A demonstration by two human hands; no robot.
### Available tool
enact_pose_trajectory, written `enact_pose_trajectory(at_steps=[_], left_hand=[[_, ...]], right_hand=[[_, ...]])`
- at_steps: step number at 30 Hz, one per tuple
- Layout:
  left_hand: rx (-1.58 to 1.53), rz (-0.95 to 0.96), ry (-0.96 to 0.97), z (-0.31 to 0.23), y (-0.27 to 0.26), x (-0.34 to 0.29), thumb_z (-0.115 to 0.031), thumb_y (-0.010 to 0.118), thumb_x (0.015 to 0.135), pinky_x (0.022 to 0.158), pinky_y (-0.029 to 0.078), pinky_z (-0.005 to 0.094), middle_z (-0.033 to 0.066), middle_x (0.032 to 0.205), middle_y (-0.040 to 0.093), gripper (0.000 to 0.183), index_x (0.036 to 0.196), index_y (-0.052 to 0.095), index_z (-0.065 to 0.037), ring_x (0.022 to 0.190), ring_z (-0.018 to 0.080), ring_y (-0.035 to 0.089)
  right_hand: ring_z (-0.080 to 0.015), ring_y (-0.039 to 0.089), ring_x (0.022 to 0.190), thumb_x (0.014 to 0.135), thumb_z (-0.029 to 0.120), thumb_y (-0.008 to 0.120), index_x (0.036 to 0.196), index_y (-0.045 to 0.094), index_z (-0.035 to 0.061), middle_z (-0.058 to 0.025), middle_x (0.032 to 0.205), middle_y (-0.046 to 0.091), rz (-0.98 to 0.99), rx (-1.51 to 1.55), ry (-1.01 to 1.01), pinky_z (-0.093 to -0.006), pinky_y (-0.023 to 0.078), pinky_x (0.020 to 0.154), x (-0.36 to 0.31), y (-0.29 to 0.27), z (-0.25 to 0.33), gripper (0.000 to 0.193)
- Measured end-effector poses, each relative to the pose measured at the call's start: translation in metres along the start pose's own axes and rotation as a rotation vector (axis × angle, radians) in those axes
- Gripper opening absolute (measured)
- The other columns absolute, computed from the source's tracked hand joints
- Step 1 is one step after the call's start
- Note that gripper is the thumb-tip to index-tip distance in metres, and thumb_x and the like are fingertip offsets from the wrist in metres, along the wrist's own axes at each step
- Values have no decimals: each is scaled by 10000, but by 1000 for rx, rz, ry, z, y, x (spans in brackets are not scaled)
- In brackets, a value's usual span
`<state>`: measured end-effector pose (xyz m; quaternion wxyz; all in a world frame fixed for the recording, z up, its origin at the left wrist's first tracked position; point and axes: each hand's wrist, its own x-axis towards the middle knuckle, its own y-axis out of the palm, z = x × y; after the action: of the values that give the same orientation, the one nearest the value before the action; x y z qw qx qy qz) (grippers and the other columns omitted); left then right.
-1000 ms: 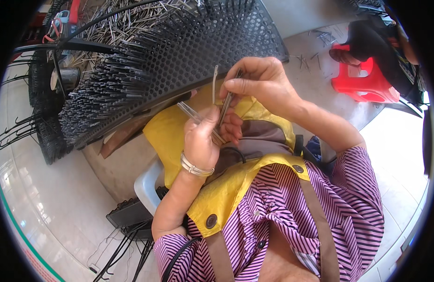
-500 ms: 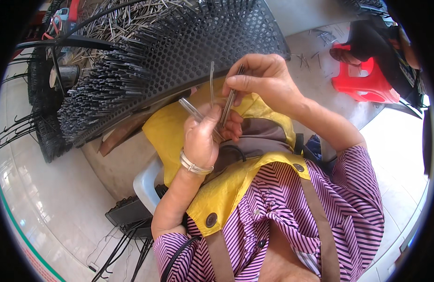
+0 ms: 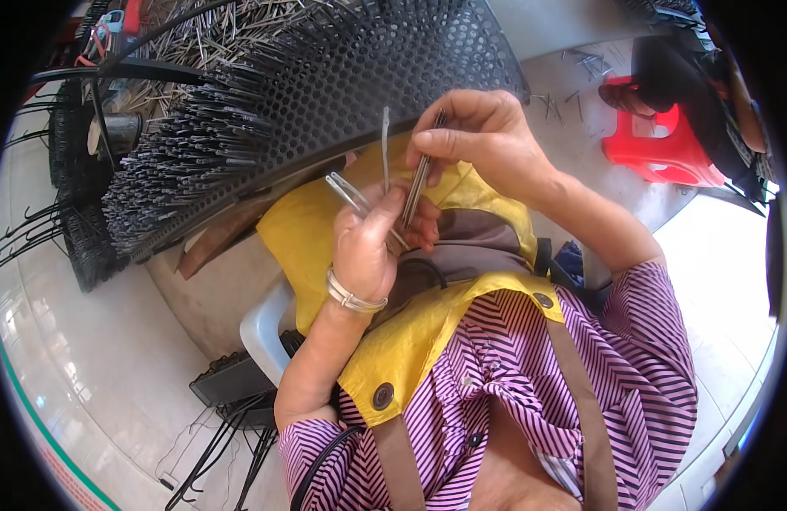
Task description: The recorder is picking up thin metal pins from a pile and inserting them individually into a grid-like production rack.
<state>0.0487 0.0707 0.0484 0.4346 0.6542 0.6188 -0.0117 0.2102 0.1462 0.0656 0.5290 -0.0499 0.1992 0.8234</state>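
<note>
Several thin metal rods stick out of my left hand, which is closed around them above my lap. One of these rods points upward, apart from the others. My right hand pinches a small bundle of slim dark rods between thumb and fingers. The lower ends of that bundle reach down to the fingers of my left hand. Beyond both hands lies a black perforated panel, its left part crowded with upright rods standing in the holes.
A heap of loose metal rods lies behind the panel. Black racks with hooked rods stand at the left and lower left. A co-worker's leg is by a red stool at the right, near rods scattered on the floor.
Both hands stay nearly in place. The rods in my left hand have fanned slightly apart, and the bundle in my right hand has shifted a little.
</note>
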Motion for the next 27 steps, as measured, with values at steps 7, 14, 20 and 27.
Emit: enact_pose_trajectory(at_steps=[7,14,20,27], left_hand=[[17,41,3,2,-5,1,-196,450,896,530,483,286,140,790,602,230,947,518,18,614,197,591],[25,43,17,3,-5,1,-179,452,891,528,479,286,140,783,603,224,949,523,25,605,196,584],[21,38,7,3,-5,1,-162,462,882,522,477,286,141,786,604,212,949,525,29,602,200,581],[17,31,7,5,-6,0,-145,461,878,521,474,288,147,796,604,193,944,519,27,605,201,577]], right_hand=[[-139,599,592,795,38,595,815,575,-44,-119,724,624,12,2,2,-222,486,540,0,0,0,87],[-139,598,595,794,36,595,822,577,-47,-120,725,623,25,-15,0,-226,491,548,0,0,-1,89],[-142,600,604,792,29,597,821,578,-51,-122,727,624,42,-2,4,-229,497,550,0,-1,-2,87],[-125,595,589,791,47,605,820,581,-41,-111,723,629,43,-15,0,-220,495,541,1,-1,-4,96]])
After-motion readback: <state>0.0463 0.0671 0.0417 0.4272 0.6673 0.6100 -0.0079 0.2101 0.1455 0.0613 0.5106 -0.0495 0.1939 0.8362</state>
